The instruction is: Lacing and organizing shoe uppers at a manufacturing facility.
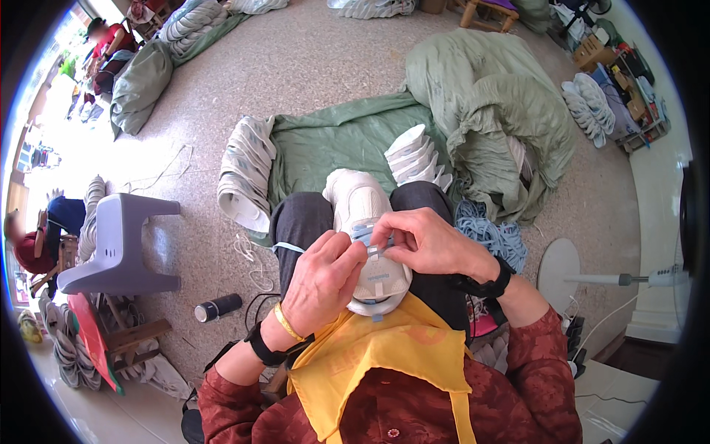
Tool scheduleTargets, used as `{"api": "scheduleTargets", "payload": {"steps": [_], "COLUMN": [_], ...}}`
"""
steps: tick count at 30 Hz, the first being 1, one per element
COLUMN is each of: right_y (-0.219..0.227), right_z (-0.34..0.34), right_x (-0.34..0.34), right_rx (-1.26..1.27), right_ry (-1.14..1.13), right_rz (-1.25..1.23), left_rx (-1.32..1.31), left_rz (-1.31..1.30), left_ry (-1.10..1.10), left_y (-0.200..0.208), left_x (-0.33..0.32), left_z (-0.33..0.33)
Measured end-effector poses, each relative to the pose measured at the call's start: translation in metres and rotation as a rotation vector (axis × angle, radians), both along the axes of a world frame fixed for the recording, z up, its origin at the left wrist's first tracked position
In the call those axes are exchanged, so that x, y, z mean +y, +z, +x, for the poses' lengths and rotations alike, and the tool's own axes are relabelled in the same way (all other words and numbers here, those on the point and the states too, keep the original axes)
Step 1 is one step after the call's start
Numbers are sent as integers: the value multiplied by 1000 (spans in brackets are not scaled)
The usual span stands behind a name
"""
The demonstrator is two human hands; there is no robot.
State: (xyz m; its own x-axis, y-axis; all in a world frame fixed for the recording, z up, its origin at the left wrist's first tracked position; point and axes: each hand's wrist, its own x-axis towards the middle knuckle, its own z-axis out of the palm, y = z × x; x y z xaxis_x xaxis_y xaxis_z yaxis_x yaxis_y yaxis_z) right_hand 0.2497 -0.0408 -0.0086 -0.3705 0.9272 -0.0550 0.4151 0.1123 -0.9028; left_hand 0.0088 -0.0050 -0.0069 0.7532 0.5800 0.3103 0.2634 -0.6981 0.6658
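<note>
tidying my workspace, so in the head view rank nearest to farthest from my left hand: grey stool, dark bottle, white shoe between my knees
From the left hand:
1. White shoe, between the knees
2. Dark bottle, on the floor to the left
3. Grey stool, farther left

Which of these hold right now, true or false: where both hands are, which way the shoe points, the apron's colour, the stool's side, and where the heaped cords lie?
1. The left hand and right hand are both at the off-white shoe. True.
2. The shoe's toe points toward the person's body. False: its toe points away, with the opening nearer the body.
3. The apron is green. False: the apron is yellow.
4. The stool stands to the person's right. False: the grey-purple stool is to the left.
5. Light blue cords lie heaped to the person's right. True.
</note>
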Motion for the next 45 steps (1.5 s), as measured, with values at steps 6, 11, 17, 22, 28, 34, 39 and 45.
{"api": "scheduleTargets", "payload": {"steps": [6, 11, 17, 22, 28, 34, 39, 45], "right_y": [-1, -4, -8, -12, -13, -15, -15, -17], "right_z": [3, 3, -6, -6, -7, -8, -13, -15], "right_x": [-17, -28, -41, -42, -41, -40, -36, -31], "right_rx": [-52, 11, 21, 34, 47, 54, 19, -34], "right_ry": [-68, -231, -343, -345, -351, -351, -330, -295], "right_rz": [78, 24, 39, 50, 44, 66, 120, 207], "left_rx": [-10, -3, -42, -193, -199, -222, -166, -46], "left_rz": [43, -8, -514, -840, -960, -958, -861, -331], "left_ry": [50, 47, 87, 56, 54, 134, 174, 219], "left_y": [2, -3, -14, -25, -23, -24, -17, -8], "left_x": [1, 4, 2, 1, 4, 5, 6, 3], "left_z": [3, 1, -1, 1, 4, 7, 11, 19]}}
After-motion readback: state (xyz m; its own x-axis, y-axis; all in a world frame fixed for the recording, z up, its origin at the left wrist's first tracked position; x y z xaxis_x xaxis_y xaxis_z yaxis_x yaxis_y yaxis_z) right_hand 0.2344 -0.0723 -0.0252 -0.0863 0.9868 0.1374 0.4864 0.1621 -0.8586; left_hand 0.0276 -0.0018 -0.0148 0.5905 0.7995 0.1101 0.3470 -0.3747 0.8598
